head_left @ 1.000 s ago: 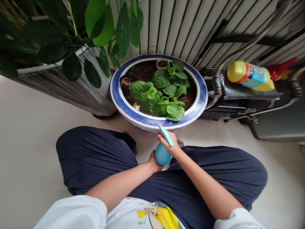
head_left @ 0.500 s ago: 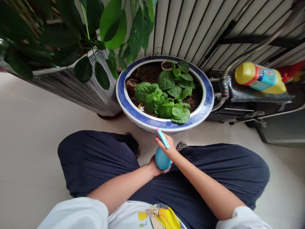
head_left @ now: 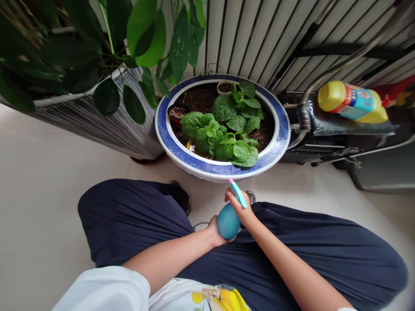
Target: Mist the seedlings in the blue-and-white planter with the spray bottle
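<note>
Between my knees I hold a blue spray bottle [head_left: 228, 223] with a turquoise head and a pink nozzle that points toward the planter. My right hand [head_left: 244, 208] is wrapped round the bottle's neck, just under the spray head. Cupped round the bottle's lower part is my left hand [head_left: 214, 232]; its fingers are mostly hidden behind the bottle. Just beyond the nozzle stands a round blue-and-white planter [head_left: 194, 163]. Leafy green plants [head_left: 223, 134] grow from the dark soil in it, some leaves looking wet.
A tall grey-streaked pot [head_left: 129, 116] with a big-leaved plant [head_left: 145, 39] leans in at the left. On the right, a yellow bottle [head_left: 353, 103] lies on a folded metal-framed cart [head_left: 303, 119]. Slatted panels [head_left: 246, 39] rise behind.
Both hands and the spray bottle have moved a little to the right and the bottle tilts more. My right knee has spread further outward. The view has shifted slightly.
</note>
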A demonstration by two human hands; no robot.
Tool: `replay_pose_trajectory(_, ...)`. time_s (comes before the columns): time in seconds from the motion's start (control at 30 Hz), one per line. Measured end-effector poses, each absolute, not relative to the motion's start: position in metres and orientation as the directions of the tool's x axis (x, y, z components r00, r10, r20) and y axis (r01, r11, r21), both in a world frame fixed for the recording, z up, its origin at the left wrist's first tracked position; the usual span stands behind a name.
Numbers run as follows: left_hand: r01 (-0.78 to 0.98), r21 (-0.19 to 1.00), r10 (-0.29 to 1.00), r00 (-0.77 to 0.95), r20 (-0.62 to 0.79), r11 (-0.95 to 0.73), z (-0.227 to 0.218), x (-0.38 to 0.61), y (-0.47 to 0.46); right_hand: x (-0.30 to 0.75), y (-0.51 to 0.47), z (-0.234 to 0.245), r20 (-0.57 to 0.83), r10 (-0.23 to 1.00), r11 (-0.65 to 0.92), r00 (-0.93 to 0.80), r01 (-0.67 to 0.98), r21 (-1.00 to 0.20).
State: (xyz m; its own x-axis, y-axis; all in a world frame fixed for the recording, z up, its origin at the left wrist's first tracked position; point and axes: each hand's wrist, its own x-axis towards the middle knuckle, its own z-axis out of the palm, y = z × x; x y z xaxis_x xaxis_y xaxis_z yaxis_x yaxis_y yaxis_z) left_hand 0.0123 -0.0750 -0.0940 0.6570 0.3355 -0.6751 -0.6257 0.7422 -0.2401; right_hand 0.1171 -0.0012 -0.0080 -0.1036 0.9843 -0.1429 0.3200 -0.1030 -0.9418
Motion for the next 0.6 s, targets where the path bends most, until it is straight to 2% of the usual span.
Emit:
replay_pose_trajectory(0.1,-0.576,-0.266,0.213,0.630,-0.746,0.773,-0.091,0.019,-0.075,0.127,-0.003,-0.014,-0.176,0.981,-0.147,-0.081,0.278,-0.949)
replay_pose_trajectory(0.23,-0.558,-0.264,0.163,0.601,-0.782,0.787,-0.085,0.028,-0.071,0.138,-0.003,-0.015,-0.213,0.976,-0.200,-0.040,0.210,-0.957)
replay_pose_trajectory(0.37,-0.546,-0.261,0.141,0.587,-0.797,0.796,-0.080,0.036,-0.069,0.148,-0.005,-0.015,-0.217,0.976,-0.208,-0.017,0.220,-0.953)
replay_pose_trajectory(0.6,-0.550,-0.249,0.134,0.563,-0.816,0.797,-0.073,0.041,-0.065,0.150,-0.004,-0.013,-0.089,0.988,-0.050,-0.129,0.283,-0.958)
